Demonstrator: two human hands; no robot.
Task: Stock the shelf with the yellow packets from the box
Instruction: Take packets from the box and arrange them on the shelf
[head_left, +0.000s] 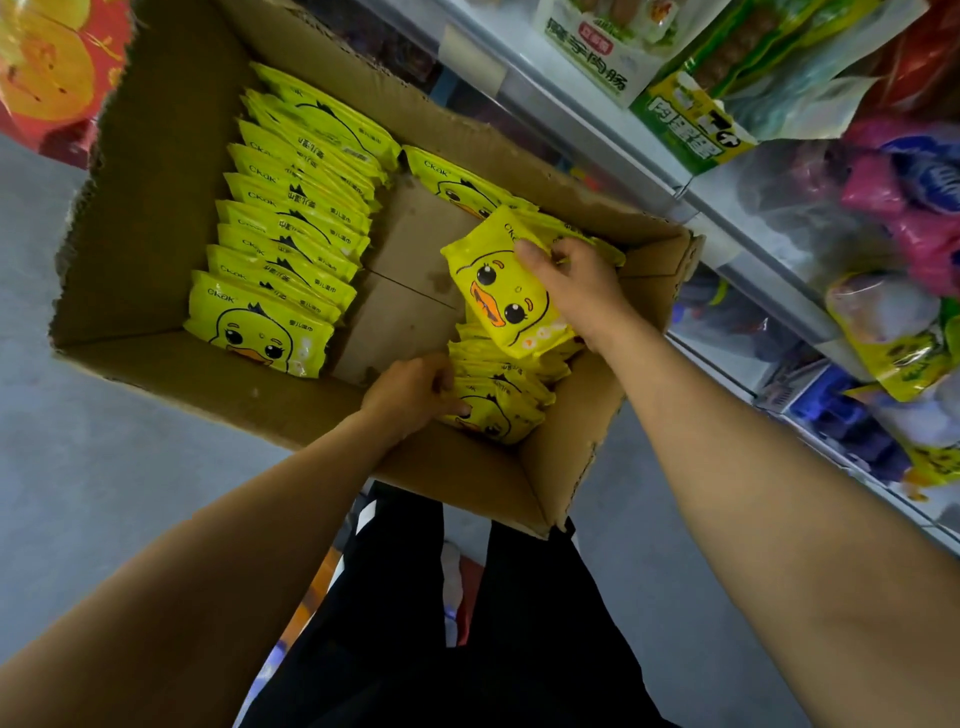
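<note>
In the cardboard box (156, 249), a standing row of duck-print packets (280, 249) fills the frame's centre-left. Lower centre, the left hand (415, 389) curls onto the near stack (498, 400); it should steady it. Centre-right, the right hand (576, 291) pinches a lifted packet (504, 301); raise it clear, toward the shelf (727, 218) at right.

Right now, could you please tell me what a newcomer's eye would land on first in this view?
Bright yellow duck-faced plastic packets stand in a long row along the left side of the open brown cardboard box. The right hand has one such packet, the lifted packet, in its grip above the right-hand stack, while the left hand grips packets at the near end. Crowded shelves run along the right.
</note>
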